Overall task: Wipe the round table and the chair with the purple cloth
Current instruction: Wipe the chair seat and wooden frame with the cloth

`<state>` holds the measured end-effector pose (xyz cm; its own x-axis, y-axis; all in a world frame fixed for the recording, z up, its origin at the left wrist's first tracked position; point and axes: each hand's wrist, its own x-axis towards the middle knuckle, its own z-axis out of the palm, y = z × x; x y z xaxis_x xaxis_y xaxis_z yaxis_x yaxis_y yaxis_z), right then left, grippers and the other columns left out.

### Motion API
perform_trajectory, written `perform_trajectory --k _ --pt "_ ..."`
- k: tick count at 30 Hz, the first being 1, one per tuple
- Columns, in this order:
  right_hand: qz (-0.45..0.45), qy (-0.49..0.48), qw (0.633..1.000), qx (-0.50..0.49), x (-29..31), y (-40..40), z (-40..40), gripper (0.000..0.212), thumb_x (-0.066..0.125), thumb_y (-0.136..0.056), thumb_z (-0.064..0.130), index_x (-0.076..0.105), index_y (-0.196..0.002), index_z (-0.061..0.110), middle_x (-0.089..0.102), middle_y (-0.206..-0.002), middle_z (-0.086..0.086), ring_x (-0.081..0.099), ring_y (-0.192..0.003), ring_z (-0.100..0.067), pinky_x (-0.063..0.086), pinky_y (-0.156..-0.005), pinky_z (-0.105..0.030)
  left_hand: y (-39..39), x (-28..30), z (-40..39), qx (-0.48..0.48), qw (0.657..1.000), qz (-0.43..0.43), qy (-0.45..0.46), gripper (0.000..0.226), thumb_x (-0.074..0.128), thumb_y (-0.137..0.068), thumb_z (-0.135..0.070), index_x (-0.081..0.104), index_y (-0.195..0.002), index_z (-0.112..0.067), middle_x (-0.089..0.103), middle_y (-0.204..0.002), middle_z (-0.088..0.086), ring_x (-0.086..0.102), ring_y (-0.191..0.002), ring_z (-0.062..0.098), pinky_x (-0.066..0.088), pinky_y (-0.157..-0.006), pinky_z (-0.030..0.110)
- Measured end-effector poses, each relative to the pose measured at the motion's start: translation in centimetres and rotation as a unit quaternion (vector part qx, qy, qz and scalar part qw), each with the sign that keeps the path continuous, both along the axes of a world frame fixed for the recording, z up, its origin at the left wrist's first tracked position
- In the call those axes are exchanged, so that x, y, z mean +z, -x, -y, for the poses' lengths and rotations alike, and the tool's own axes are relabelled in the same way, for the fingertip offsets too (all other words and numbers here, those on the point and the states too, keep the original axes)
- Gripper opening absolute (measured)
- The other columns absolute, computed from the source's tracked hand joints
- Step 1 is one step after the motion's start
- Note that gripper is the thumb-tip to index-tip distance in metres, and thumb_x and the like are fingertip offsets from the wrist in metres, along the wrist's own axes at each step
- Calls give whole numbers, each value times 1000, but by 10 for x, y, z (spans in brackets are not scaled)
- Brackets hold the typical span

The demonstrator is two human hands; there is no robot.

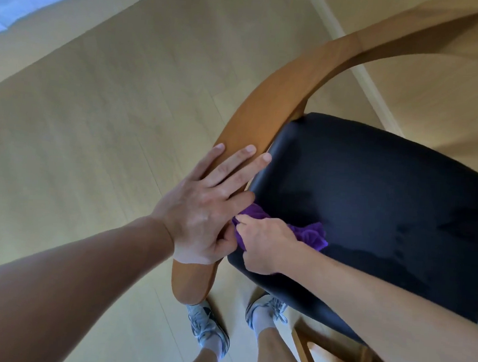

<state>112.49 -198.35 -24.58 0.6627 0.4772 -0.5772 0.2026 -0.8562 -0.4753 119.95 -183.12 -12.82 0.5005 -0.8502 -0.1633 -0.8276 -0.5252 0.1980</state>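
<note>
At centre frame my left hand [202,206] lies flat, fingers straight, on the chair [268,106] arm. Just right, my right hand [264,243] grips the purple cloth [312,234] on the seat's near-left corner; unwiped seat stretches rightward.

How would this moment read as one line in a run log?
step: wiping chair seat | right hand: grips purple cloth | left hand: flat on wooden armrest
</note>
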Motion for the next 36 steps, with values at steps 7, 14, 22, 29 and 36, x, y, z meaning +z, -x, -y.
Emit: perform_trajectory --k 7,14,22,29,36 --pt "121 53 964 -232 -16 -87 100 70 56 -90 30 33 -155 23 31 -165 4 54 -134 -29 48 -102 -45 0 -2 -1 3 1000 0 2 41 59 -75 -39 69 -111 -22 19 -171 10 5 -160 29 9 -127 59" --pt "53 0 891 -451 -25 -138 90 68 56 -93 26 32 -156 15 19 -169 2 39 -145 -27 41 -108 -44 0 -5 -2 1 1000 -1 7 40 62 -70 -37 68 -106 -22 17 -172 9 6 -160 29 5 -127 57" --pt "71 99 967 -222 -4 -101 40 35 58 -90 28 55 -122 13 38 -146 0 62 -103 -32 40 -69 -39 1 0 -1 0 1000 4 3 36 59 -75 -39 68 -106 -22 24 -170 11 8 -160 30 8 -127 58" --pt "86 -13 934 -347 11 -79 96 30 50 -90 27 56 -119 18 52 -134 8 60 -103 -29 47 -84 -40 1 -3 -5 -3 1000 -19 7 33 62 -70 -35 66 -101 -23 15 -172 9 7 -160 29 6 -127 56" --pt "30 -66 817 -572 -6 -141 108 58 44 -94 20 40 -151 22 36 -161 5 41 -142 -28 38 -113 -44 -1 -6 -7 -16 999 -27 28 32 64 -66 -32 69 -97 -23 10 -173 10 8 -160 28 5 -128 52"
